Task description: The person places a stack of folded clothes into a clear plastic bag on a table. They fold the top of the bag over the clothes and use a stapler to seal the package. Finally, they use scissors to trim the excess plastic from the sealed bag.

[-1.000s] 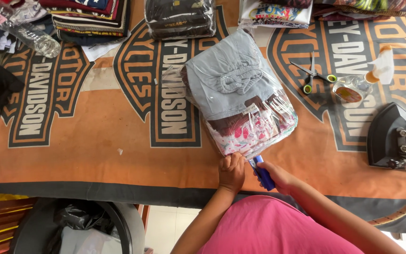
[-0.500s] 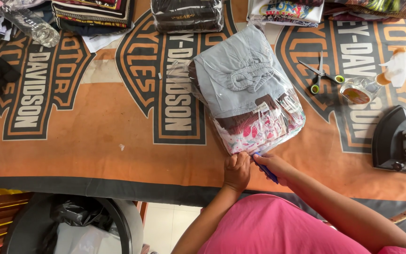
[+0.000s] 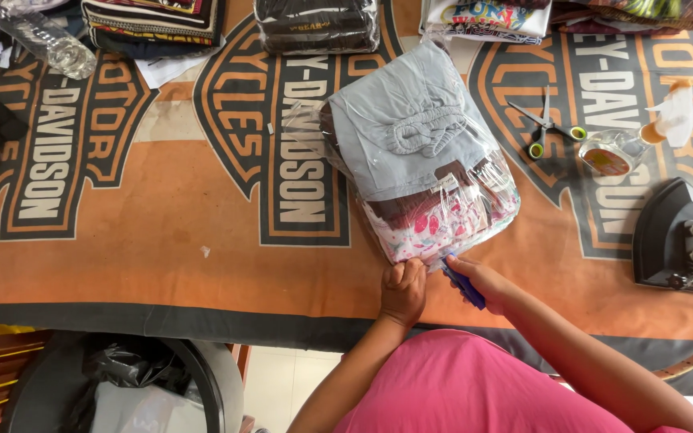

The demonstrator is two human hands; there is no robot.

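Two hands are seen at the near edge of the tabletop: the left hand (image 3: 403, 289) is curled with its fingertips pressed on the bottom edge of a clear plastic bag (image 3: 423, 160), and the right hand (image 3: 483, 281) is closed around a blue tool (image 3: 463, 285), whose tip is laid against the same edge; the kind of tool cannot be made out, since most of it is hidden in the hand. The bag lies tilted near the middle of the tabletop and is filled with folded clothes, grey on top and a pink-patterned white piece beneath. The tabletop is covered by an orange cloth (image 3: 162, 240) printed with large black and grey emblems. To the right of the bag one pair of scissors (image 3: 547, 128) with green-ringed handles, one small clear spray bottle (image 3: 635, 136) and one black iron (image 3: 675, 236) are laid out, the iron's braided cord being cut off at the frame's edge. Along the far edge several stacks of folded garments (image 3: 318, 24) are only partly shown, and one clear plastic bottle (image 3: 46, 40) lies at the far left. Below the tabletop one bin with a black liner (image 3: 122, 369) is seen on a pale floor.
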